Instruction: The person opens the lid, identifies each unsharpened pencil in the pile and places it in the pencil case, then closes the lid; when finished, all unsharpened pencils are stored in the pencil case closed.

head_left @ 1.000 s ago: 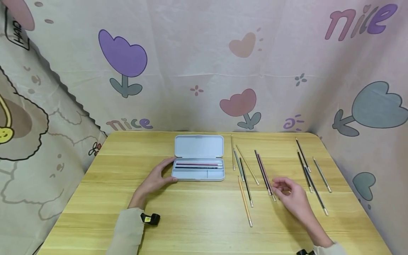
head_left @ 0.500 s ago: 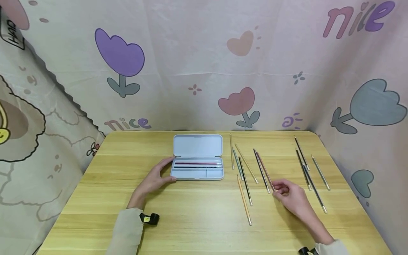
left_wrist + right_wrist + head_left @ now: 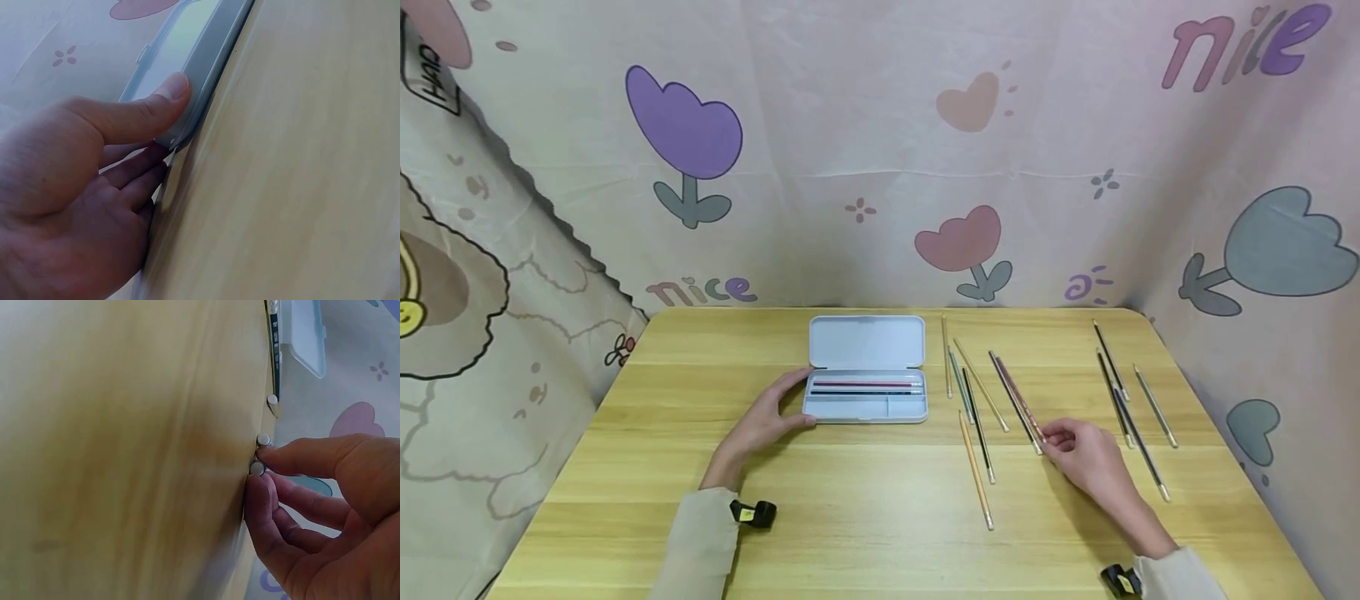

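Observation:
My left hand (image 3: 756,429) grips the left end of an open pale blue pencil case (image 3: 867,343), thumb at the front corner and fingers round the back. The left wrist view shows the thumb (image 3: 147,115) lying over the case's edge. A red pencil (image 3: 895,384) and a dark one lie in its long compartment. On the right, my right hand (image 3: 1086,457) pinches the eraser end of a reddish pencil (image 3: 1018,395) between thumb and fingertips. A dark pencil (image 3: 1006,384) lies alongside it. In the right wrist view, a white eraser (image 3: 257,469) shows between thumb and forefinger.
Between the case and my right hand lie several loose pencils, including an orange pencil (image 3: 976,471) nearest the front. More dark pencils (image 3: 1142,446) and a grey-green pencil (image 3: 1155,405) lie farther right. A printed cloth (image 3: 820,242) hangs behind the wooden table (image 3: 850,517).
My right hand has taken hold of the reddish pencil, first drawing it apart from the dark pencil, then back against it. Both now slant more, their far ends shifted left. The left hand stays put.

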A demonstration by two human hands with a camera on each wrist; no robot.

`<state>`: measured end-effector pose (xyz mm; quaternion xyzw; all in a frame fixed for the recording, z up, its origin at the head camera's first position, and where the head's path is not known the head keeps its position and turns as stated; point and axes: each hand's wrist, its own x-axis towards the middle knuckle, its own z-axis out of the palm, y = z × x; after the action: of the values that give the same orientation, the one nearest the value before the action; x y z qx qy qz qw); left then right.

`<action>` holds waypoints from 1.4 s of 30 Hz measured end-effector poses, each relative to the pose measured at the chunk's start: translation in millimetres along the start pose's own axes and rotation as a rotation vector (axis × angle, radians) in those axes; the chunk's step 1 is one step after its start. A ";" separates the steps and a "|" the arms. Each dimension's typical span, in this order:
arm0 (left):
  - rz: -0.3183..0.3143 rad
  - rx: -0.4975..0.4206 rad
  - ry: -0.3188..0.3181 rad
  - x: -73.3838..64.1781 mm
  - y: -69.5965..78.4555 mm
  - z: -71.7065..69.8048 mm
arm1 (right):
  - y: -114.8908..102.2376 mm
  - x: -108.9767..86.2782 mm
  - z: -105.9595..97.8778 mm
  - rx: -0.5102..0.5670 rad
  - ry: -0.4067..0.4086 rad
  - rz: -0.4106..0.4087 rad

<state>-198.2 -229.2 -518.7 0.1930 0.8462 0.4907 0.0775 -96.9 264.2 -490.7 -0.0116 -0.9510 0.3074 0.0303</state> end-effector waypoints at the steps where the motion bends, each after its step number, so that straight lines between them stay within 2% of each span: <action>1: 0.002 0.004 0.001 0.2 -0.4 0.1 | 0.0 0.1 -0.6 -0.003 -0.003 0.004; 9: 0.027 0.011 0.001 1.9 1.7 -1.6 | 5.7 0.1 -3.1 0.047 0.009 0.014; 16: 0.017 0.008 -0.006 3.6 5.6 -3.2 | 9.9 3.4 -4.7 0.213 0.036 0.012; 20: 0.009 0.011 -0.008 4.1 5.9 -3.7 | 9.1 4.8 -7.1 0.285 0.057 -0.015; 26: 0.028 0.011 -0.004 5.2 7.6 -4.8 | 5.0 7.8 -9.4 0.287 0.139 -0.083; 32: 0.023 0.010 -0.002 4.9 7.4 -4.9 | -2.1 11.1 -6.1 0.362 0.182 -0.094; 36: 0.023 0.020 0.005 3.1 4.7 -3.4 | -9.2 14.5 -0.9 0.426 0.174 -0.133; 42: 0.015 -0.023 0.001 -0.2 2.5 -1.2 | -19.4 19.0 8.1 0.497 0.146 -0.174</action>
<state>-197.8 -229.2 -516.0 0.1982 0.8392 0.5009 0.0753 -116.5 244.5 -485.0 0.0560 -0.8392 0.5258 0.1270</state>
